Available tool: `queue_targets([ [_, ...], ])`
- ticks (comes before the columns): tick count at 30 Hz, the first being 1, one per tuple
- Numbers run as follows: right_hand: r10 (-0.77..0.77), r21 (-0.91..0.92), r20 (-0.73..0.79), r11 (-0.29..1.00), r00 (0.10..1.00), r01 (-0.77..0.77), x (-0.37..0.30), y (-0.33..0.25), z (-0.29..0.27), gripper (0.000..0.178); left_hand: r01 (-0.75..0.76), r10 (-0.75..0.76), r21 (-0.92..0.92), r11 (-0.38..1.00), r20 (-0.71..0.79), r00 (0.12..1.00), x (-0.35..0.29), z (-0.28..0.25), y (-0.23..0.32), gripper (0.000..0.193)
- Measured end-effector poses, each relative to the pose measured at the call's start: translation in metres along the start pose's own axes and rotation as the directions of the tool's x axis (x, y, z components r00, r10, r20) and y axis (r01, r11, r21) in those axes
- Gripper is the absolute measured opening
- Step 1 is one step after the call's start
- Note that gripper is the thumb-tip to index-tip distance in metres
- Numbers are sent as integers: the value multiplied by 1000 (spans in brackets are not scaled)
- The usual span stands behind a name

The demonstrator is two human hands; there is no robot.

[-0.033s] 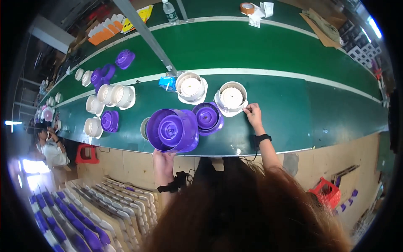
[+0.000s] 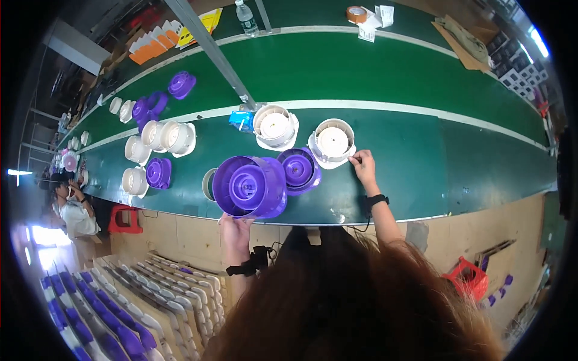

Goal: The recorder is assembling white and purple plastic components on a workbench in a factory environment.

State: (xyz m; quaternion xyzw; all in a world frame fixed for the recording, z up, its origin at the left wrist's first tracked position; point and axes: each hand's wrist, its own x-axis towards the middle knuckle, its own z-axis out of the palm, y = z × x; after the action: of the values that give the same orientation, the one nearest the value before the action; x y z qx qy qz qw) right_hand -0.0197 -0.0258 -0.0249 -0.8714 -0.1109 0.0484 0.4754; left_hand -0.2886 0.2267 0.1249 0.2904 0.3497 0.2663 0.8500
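My left hand [image 2: 236,233] grips the near side of a large purple round housing [image 2: 223,186], its open drum tilted toward me at the table's front edge. Its fingers are partly hidden under it. With thumb and fingers pinched, my right hand [image 2: 363,165] holds the corner of a white round housing [image 2: 325,161] standing on the green table. Between them sits a smaller purple housing [image 2: 308,180] with a finned wheel inside. Another white housing [image 2: 282,143] stands just behind that one. A pale round part [image 2: 208,184] is mostly hidden behind the large purple piece.
Several white housings [image 2: 179,138] and purple ones [image 2: 158,173] stand to the left. A blue box [image 2: 239,120] lies beside a metal post [image 2: 217,57]. Farther back are a bottle [image 2: 247,19] and tape [image 2: 356,14]. A person [image 2: 75,207] sits far left; red stools [image 2: 468,280] flank me.
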Motion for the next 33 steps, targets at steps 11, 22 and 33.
queue_targets([
  [11, 115, 536, -17, 840, 993, -88, -51, 15, -31, 6, 115, -133, 151, 982, 111, 985, 9, 19, 2, 26],
  [22, 498, 959, 105, 178, 861, -220, -136, 19, -63, 49, 270, -353, 279, 921, 311, 883, 18, 19, -39, 32],
  [33, 411, 972, 97, 158, 907, -175, -198, 76, -168, 17, 431, -507, 281, 857, 611, 608, -56, 134, -154, 41],
])
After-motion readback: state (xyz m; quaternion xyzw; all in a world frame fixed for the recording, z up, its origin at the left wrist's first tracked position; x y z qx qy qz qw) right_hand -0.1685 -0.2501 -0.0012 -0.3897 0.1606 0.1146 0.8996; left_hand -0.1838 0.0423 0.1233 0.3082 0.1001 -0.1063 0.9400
